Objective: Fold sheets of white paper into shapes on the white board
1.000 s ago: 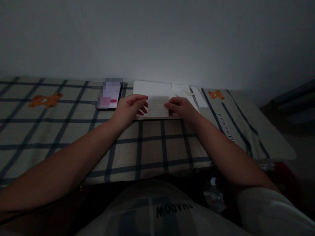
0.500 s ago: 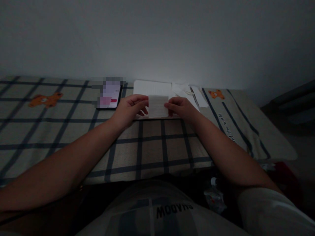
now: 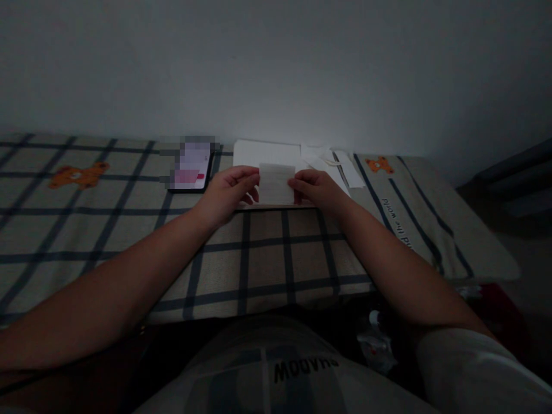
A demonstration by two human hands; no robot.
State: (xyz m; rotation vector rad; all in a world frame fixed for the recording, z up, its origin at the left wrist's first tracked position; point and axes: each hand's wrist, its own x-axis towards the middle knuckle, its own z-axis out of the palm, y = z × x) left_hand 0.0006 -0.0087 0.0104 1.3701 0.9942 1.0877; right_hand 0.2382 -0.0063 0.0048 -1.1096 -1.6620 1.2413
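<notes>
both arms reach forward, left hand (image 3: 226, 192) and right hand (image 3: 317, 190) pinching (fingers closed).

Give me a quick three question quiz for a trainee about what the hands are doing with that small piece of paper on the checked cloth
1. True or false: both the left hand and the right hand grip the small paper.
2. What lies just left of the left hand on the checked cloth? A) phone B) mug C) scissors
3. Fill in: behind the small paper lies a larger white ____.

Key
1. True: each hand pinches one side edge.
2. A: the phone, its screen lit.
3. Sheet: it lies flat by the wall, with paper strips to its right.
</notes>
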